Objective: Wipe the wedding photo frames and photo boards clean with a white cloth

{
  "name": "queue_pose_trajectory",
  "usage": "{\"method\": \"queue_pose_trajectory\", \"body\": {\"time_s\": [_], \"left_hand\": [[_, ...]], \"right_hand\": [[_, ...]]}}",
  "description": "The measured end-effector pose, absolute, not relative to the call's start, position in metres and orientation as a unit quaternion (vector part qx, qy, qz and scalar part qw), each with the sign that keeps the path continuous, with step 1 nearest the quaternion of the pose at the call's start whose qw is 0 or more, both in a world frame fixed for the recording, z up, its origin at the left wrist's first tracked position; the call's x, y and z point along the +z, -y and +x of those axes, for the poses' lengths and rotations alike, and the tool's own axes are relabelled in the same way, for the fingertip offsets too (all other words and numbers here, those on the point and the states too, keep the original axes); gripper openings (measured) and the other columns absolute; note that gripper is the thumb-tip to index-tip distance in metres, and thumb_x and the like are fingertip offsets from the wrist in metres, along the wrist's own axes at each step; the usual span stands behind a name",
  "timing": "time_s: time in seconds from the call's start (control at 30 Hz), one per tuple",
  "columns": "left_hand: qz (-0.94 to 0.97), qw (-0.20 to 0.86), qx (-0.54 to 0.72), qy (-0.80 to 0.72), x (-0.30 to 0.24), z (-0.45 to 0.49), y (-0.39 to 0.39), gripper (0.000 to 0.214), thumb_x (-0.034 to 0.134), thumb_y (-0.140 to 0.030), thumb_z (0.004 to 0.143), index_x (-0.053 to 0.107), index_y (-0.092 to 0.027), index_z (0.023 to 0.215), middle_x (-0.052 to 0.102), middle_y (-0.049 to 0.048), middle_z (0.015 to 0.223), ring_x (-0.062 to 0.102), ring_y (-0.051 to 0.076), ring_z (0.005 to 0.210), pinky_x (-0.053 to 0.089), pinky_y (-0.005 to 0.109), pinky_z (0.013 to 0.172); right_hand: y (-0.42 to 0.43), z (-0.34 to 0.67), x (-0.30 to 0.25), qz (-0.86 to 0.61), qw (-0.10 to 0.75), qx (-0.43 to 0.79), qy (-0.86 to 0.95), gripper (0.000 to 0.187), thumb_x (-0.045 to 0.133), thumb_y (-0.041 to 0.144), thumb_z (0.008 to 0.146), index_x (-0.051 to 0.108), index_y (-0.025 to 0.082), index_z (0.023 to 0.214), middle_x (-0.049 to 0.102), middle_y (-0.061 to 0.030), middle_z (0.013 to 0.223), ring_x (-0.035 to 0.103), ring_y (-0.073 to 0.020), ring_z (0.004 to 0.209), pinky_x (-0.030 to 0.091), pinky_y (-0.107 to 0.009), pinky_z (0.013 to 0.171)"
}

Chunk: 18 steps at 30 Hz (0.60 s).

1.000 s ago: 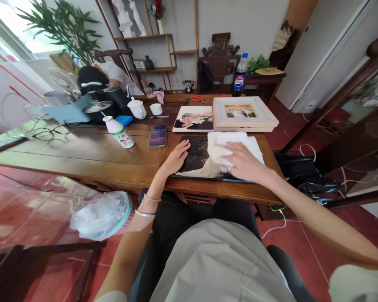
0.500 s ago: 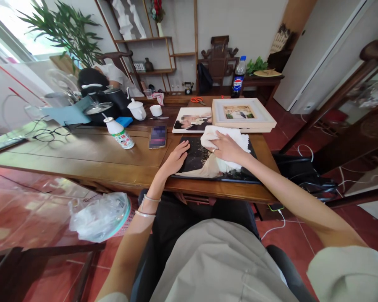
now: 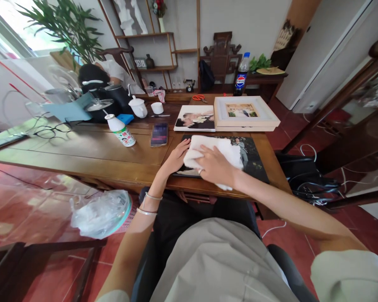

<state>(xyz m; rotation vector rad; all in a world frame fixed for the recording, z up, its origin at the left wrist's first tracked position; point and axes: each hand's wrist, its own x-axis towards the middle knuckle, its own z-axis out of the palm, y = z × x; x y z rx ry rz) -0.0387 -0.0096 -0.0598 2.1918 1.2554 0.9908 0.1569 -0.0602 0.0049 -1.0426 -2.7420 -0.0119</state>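
A dark photo print (image 3: 255,157) lies flat at the near edge of the wooden table (image 3: 82,151). On its left part rests a white cloth (image 3: 220,149), and my right hand (image 3: 216,165) presses down on it with fingers curled over the fabric. My left hand (image 3: 176,157) lies flat with fingers stretched out on the print's left edge, touching the cloth. Behind the print sit a second photo (image 3: 195,118) and a white picture frame (image 3: 245,112).
A phone (image 3: 159,134), a small white bottle (image 3: 119,131), a teapot (image 3: 138,107) and cup, orange scissors (image 3: 199,98) and a cola bottle (image 3: 241,75) are on the table. Another person sits bent over at the far left. A plastic bag (image 3: 101,214) lies by my left knee.
My right hand has slid the cloth from the print's right side to its left side, uncovering the right part of the picture. My left hand has stayed in place.
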Motion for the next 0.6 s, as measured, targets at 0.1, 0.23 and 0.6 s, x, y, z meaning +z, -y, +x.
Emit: {"method": "queue_pose_trajectory", "body": {"time_s": [0.1,0.23,0.6], "left_hand": [[0.789,0.187,0.354,-0.467,-0.061,-0.037,0.009,0.040,0.038,-0.028,0.091,0.055,-0.019,0.126,0.045,0.0065,0.143,0.032,0.022,0.137,0.022,0.043,0.115],[0.789,0.174,0.347,-0.477,-0.063,-0.036,0.010,0.042,0.037,-0.026,0.090,0.054,-0.016,0.128,0.043,0.0088,0.144,0.034,0.021,0.136,0.023,0.041,0.115],[0.790,0.172,0.339,-0.481,-0.063,-0.037,0.012,0.044,0.037,-0.028,0.091,0.052,-0.013,0.129,0.042,0.0110,0.144,0.032,0.021,0.137,0.022,0.039,0.116]], "right_hand": [[0.014,0.162,0.008,-0.400,0.115,0.003,0.909,0.036,0.043,0.027,0.088,0.063,0.016,0.115,0.058,-0.0140,0.129,0.044,-0.0355,0.125,0.036,-0.052,0.097],[-0.027,0.158,0.015,-0.383,0.166,0.104,0.903,0.042,0.033,0.038,0.095,0.061,0.014,0.116,0.063,-0.0129,0.121,0.054,-0.0281,0.116,0.038,-0.040,0.097],[-0.055,0.130,0.032,-0.420,0.153,0.206,0.870,0.062,0.035,0.050,0.094,0.050,0.002,0.130,0.050,-0.0227,0.134,0.046,-0.0333,0.126,0.034,-0.040,0.103]]}}
